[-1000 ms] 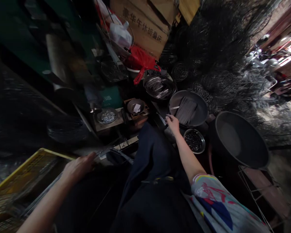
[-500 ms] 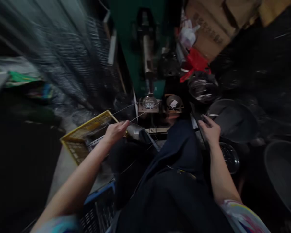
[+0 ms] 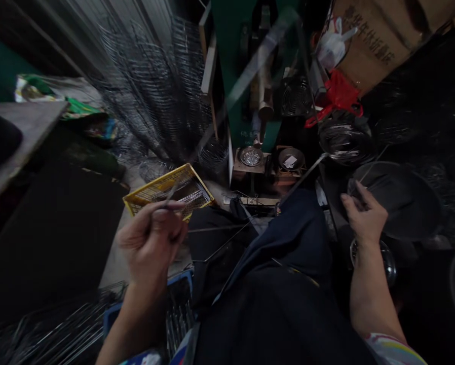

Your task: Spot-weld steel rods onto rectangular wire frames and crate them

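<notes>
My left hand (image 3: 153,238) is closed in a fist-like pinch on a bent metal wire (image 3: 263,61), which sweeps up and across in front of me, blurred by motion. My right hand (image 3: 366,213) is raised at the right, beside a dark round basin (image 3: 406,203). Its thumb and fingers pinch round a thin straight wire (image 3: 375,163) that points up and away; a dark patch between the fingers is unclear. Ahead stands a green machine (image 3: 229,61) with a dish of small shiny metal pieces (image 3: 251,156) at its foot.
A yellow crate (image 3: 159,181) with metal rods stands left of my knees. Beside my left arm is a blue crate (image 3: 180,279) of rods. Wire racks (image 3: 147,86) lean behind. A second bowl (image 3: 291,159), a red bag (image 3: 339,96) and a cardboard box (image 3: 379,45) lie ahead right.
My left hand has come nearer and turned upright, swinging the wire upward. My right hand has moved right, towards the basin. The view has shifted left.
</notes>
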Available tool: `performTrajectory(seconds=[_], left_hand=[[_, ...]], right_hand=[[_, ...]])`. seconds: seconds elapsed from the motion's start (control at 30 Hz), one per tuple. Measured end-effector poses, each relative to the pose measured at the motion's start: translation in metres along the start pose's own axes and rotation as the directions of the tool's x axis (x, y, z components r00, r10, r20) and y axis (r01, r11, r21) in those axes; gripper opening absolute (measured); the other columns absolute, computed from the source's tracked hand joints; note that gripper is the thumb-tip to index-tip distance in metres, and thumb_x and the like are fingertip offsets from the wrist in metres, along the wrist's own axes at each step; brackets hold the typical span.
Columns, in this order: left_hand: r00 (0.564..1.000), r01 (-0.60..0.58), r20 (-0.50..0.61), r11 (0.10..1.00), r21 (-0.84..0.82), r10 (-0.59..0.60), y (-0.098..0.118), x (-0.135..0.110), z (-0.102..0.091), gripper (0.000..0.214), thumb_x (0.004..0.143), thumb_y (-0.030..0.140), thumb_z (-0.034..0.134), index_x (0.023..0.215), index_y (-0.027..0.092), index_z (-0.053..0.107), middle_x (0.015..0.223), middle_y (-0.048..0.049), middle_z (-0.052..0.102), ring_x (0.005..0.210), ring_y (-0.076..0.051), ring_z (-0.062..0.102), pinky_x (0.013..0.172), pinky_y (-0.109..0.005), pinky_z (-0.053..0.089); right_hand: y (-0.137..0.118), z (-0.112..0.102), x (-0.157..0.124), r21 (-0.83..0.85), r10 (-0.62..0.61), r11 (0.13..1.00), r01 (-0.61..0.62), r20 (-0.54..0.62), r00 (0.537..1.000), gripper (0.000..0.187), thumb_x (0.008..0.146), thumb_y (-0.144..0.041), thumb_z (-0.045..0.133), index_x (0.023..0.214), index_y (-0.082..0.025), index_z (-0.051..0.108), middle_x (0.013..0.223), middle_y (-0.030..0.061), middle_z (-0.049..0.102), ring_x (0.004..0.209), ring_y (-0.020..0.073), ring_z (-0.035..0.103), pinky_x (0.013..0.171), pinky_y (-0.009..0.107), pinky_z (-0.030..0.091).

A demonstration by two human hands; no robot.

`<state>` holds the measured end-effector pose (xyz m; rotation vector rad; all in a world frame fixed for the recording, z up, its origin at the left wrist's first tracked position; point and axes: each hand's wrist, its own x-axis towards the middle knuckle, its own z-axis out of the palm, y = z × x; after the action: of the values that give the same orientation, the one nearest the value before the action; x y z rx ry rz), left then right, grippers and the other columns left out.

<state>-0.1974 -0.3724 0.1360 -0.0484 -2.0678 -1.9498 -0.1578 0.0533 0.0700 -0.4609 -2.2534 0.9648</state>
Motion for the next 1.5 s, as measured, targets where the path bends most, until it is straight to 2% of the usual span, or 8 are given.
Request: performTrajectory(seconds=[0.07, 0.13, 0.3, 0.37, 0.53, 0.7, 1.0, 1.5], left_hand=[[0.972, 0.233, 0.039, 0.916, -0.326, -0.233, -0.005, -0.019, -0.004, 0.027, 0.088, 0.041, 0.061, 0.1, 0.018, 0.066, 0.052, 0.0084, 0.026, 0.039, -0.006, 0.024, 0.036, -0.017, 0.03], [0.89, 0.453, 0.158, 0.786, -0.421, -0.428, -0.023, -0.043, -0.003, 0.035, 0.086, 0.038, 0.065, 0.113, 0.017, 0.061, 0.054, 0.0092, 0.034, 0.038, -0.005, 0.027, 0.038, -0.018, 0.038], [0.547, 0.834, 0.427, 0.516, -0.198, -0.72, -0.07, -0.109, -0.004, 0.078, 0.084, 0.041, 0.067, 0.147, 0.031, 0.023, 0.086, -0.0063, 0.068, 0.066, -0.019, 0.065, 0.049, -0.021, 0.046], [0.465, 0.879, 0.46, 0.457, -0.138, -0.756, -0.076, -0.125, -0.009, 0.088, 0.083, 0.042, 0.068, 0.152, 0.034, 0.013, 0.086, -0.0069, 0.07, 0.062, -0.018, 0.065, 0.048, -0.02, 0.042], [0.498, 0.864, 0.433, 0.471, -0.178, -0.751, -0.077, -0.133, -0.01, 0.095, 0.082, 0.043, 0.069, 0.154, 0.031, 0.008, 0.074, -0.0046, 0.071, 0.058, -0.017, 0.063, 0.052, -0.021, 0.044], [0.541, 0.836, 0.406, 0.523, -0.165, -0.737, -0.088, -0.132, -0.012, 0.095, 0.087, 0.045, 0.063, 0.153, 0.028, -0.003, 0.064, -0.0057, 0.068, 0.053, -0.018, 0.063, 0.048, -0.021, 0.045], [0.577, 0.816, 0.298, 0.521, -0.251, -0.76, -0.089, -0.128, -0.02, 0.097, 0.081, 0.045, 0.069, 0.152, 0.037, 0.004, 0.058, 0.0, 0.062, 0.041, -0.015, 0.055, 0.04, -0.02, 0.042], [0.582, 0.812, 0.319, 0.519, -0.265, -0.748, -0.087, -0.118, -0.008, 0.097, 0.08, 0.042, 0.071, 0.153, 0.035, 0.007, 0.055, -0.0002, 0.063, 0.037, -0.015, 0.054, 0.037, -0.019, 0.041]], right_hand=[[-0.005, -0.009, 0.003, 0.007, -0.017, 1.0, 0.017, -0.058, 0.998, 0.056, 0.081, -0.041, 0.071, 0.13, -0.015, 0.06, 0.125, 0.0131, 0.064, 0.111, 0.0273, 0.063, 0.095, 0.044, 0.053], [-0.009, -0.02, 0.006, -0.002, -0.038, 0.999, 0.038, -0.111, 0.993, 0.055, 0.081, -0.039, 0.071, 0.129, -0.014, 0.061, 0.124, 0.0144, 0.064, 0.11, 0.0268, 0.064, 0.094, 0.043, 0.054], [-0.011, -0.049, 0.005, -0.109, -0.058, 0.993, 0.043, -0.138, 0.989, 0.059, 0.079, -0.04, 0.073, 0.13, -0.015, 0.06, 0.125, 0.014, 0.064, 0.106, 0.0283, 0.066, 0.094, 0.044, 0.055], [-0.013, -0.056, 0.001, -0.164, -0.046, 0.986, 0.029, -0.1, 0.994, 0.058, 0.079, -0.041, 0.073, 0.131, -0.019, 0.059, 0.125, 0.0113, 0.064, 0.103, 0.0281, 0.068, 0.094, 0.047, 0.054], [-0.029, -0.036, -0.036, -0.116, -0.199, 0.966, 0.23, 0.229, 0.953, 0.053, 0.082, -0.035, 0.071, 0.131, -0.021, 0.059, 0.126, 0.0078, 0.065, 0.113, 0.0256, 0.063, 0.106, 0.043, 0.046], [-0.049, -0.005, -0.079, 0.119, -0.392, 0.904, 0.41, 0.61, 0.688, 0.058, 0.088, -0.028, 0.064, 0.143, -0.025, 0.046, 0.136, 0.0065, 0.058, 0.119, 0.022, 0.059, 0.102, 0.037, 0.05], [-0.08, -0.029, -0.05, 0.024, -0.511, 0.822, 0.57, 0.473, 0.718, 0.067, 0.084, -0.019, 0.068, 0.145, -0.026, 0.041, 0.133, 0.0076, 0.059, 0.117, 0.0244, 0.061, 0.109, 0.048, 0.041], [-0.083, -0.004, -0.07, 0.056, -0.399, 0.807, 0.588, 0.786, 0.472, 0.059, 0.089, -0.028, 0.059, 0.145, -0.024, 0.041, 0.139, 0.009, 0.054, 0.127, 0.0224, 0.052, 0.111, 0.048, 0.038]])
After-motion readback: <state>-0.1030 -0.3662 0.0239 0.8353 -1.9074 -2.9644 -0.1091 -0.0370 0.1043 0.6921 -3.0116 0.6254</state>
